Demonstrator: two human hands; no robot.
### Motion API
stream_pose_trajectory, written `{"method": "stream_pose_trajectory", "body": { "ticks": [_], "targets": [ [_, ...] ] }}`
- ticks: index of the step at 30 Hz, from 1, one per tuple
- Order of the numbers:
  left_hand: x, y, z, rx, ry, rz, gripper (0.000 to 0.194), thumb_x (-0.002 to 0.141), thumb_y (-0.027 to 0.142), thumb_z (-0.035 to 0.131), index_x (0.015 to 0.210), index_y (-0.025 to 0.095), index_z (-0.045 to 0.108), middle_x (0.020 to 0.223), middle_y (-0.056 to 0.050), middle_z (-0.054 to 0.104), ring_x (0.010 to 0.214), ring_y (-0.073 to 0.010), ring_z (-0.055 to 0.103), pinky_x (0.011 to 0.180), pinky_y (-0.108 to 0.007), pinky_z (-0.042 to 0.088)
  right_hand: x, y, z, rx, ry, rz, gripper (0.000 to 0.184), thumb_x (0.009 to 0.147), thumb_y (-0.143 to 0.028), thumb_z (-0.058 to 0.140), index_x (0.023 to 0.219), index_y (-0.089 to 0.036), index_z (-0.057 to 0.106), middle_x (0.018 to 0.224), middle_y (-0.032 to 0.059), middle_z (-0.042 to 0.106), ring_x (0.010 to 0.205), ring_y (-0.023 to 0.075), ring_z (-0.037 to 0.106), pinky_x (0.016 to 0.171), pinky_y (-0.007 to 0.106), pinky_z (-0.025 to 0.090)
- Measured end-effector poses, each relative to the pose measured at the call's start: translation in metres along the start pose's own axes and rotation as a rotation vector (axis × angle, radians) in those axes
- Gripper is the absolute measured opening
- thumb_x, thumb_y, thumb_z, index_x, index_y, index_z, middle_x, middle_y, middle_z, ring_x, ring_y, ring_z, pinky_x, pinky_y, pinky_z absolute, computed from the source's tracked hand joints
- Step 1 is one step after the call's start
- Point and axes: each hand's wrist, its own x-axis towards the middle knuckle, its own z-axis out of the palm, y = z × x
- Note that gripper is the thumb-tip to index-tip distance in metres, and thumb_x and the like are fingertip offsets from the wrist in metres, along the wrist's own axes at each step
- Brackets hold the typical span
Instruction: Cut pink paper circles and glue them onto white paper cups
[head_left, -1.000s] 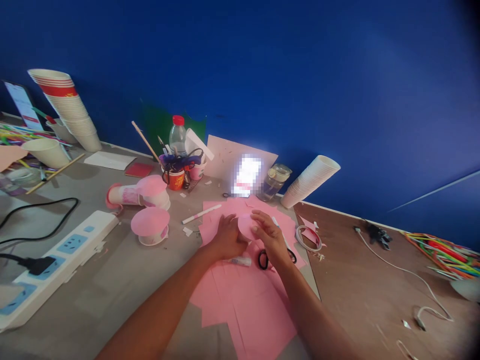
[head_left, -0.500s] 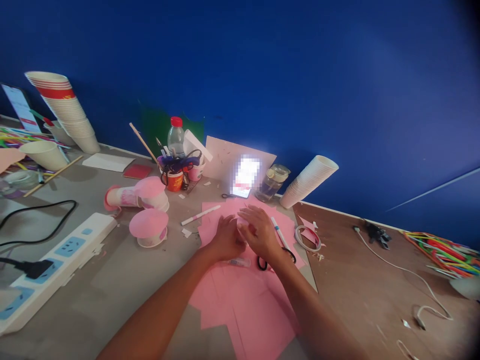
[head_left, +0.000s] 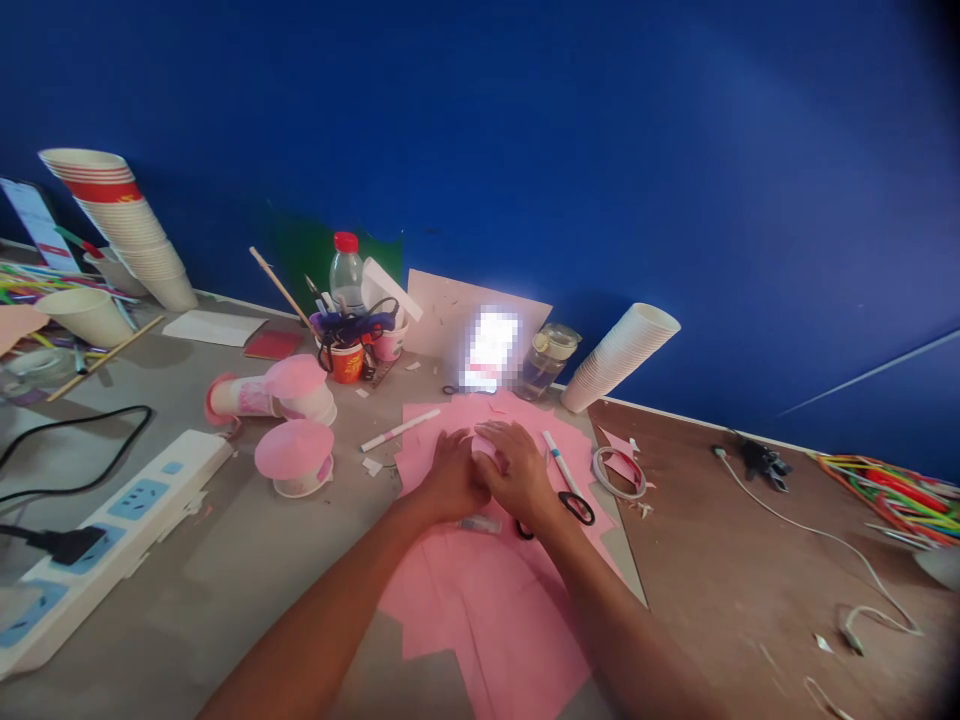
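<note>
Fingers of my left hand and right hand curl half-closed around a small round pink paper piece, above loose flat pink paper sheets. It should handle light and limp; I'd pinch its rim. My hands hide most of it, so its full shape is unclear.

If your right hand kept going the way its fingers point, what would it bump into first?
The right hand would probably meet the small pink paper piece first, right by its fingers, then the left hand, though the depth is hard to judge.
</note>
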Motion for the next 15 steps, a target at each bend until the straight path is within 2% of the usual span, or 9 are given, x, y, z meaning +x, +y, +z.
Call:
{"method": "stream_pose_trajectory", "body": {
  "ticks": [10, 15],
  "targets": [
    [0.0005, -0.0038, 0.0041, 0.030, 0.004, 0.024, 0.019, 0.069, 0.019, 0.052, 0.087, 0.022, 0.060, 0.111, -0.007, 0.058, 0.106, -0.0270, 0.047, 0.093, -0.045, 0.033, 0.0001, 0.0010, 0.0006, -0.023, -0.023, -0.009, 0.034, 0.079, -0.023, 0.053, 0.112, -0.024, 0.059, 0.113, 0.0084, 0.065, 0.113, 0.0276, 0.053, 0.102, 0.051, 0.032],
    [-0.0009, -0.0087, 0.0077, 0.055, -0.066, -0.025, 0.026, 0.068, 0.018, 0.052, 0.093, 0.020, 0.058, 0.110, -0.010, 0.058, 0.116, -0.0321, 0.041, 0.100, -0.052, 0.026, -0.0045, 0.0016, -0.0007, 0.015, 0.026, 0.056, 0.051, 0.080, -0.034, 0.054, 0.128, -0.019, 0.046, 0.129, 0.0137, 0.053, 0.124, 0.0312, 0.042, 0.104, 0.054, 0.029]
  ]
}}
